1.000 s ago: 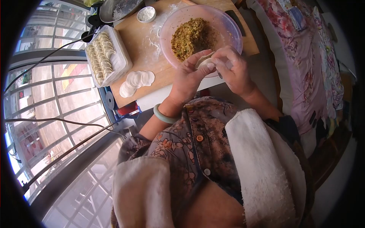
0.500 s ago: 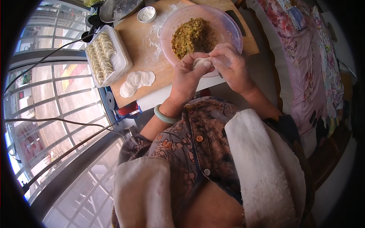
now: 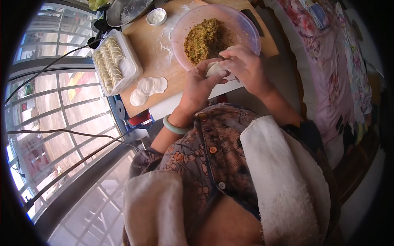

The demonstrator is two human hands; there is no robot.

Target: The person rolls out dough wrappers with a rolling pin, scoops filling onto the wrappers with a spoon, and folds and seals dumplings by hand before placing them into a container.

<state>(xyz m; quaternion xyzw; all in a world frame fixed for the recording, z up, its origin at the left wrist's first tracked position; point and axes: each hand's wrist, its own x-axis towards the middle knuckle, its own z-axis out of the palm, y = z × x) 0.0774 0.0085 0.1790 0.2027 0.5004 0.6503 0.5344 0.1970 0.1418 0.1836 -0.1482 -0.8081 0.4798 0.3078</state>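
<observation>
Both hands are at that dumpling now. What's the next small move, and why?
Probably a pinch along the dumpling's edge with the right hand: it sits right at that edge, the left hand supports the dumpling, and the hands hide part of the edge, so I can't confirm it is sealed.

Barred window (image 3: pixel 61 102): brightest area; daylight from the left, glare washing out the outside.
Wooden board (image 3: pixel 155 67): softly lit, mostly sharp.
Pink bowl (image 3: pixel 249 40): pale sheen on its rim.
Right hand (image 3: pixel 249 70): details slightly soft.
Patterned cloth (image 3: pixel 322 84): dimmer, far from the window.
Outer edges: bars (image 3: pixel 57 83) bowed by fisheye distortion, corners black.
</observation>
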